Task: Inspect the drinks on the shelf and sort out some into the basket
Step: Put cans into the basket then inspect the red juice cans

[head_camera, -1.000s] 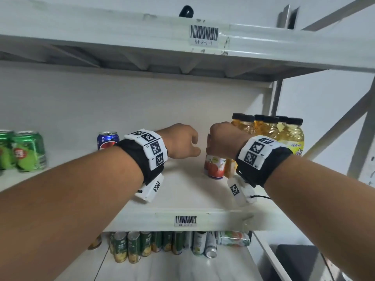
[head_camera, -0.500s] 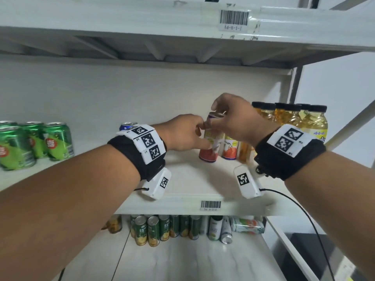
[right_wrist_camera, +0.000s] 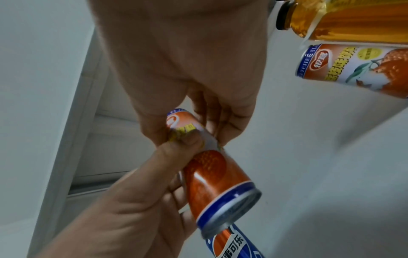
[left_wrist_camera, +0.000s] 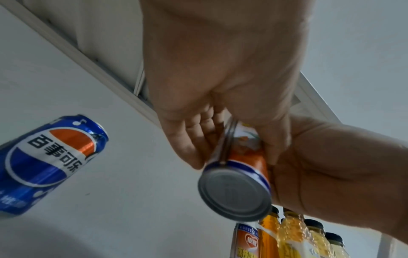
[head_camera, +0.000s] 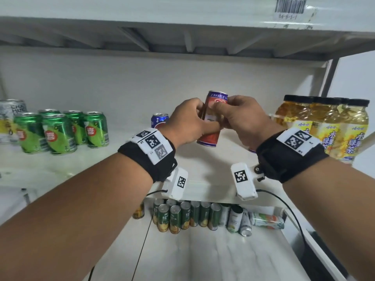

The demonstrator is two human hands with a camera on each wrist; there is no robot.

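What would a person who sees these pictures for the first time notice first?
First, the slim orange can in the middle, lifted off the shelf board and gripped by the left hand and the right hand together. Next, the green cans standing at the left of the shelf and the yellow tea bottles at the right. A blue cola can stands behind the left hand.
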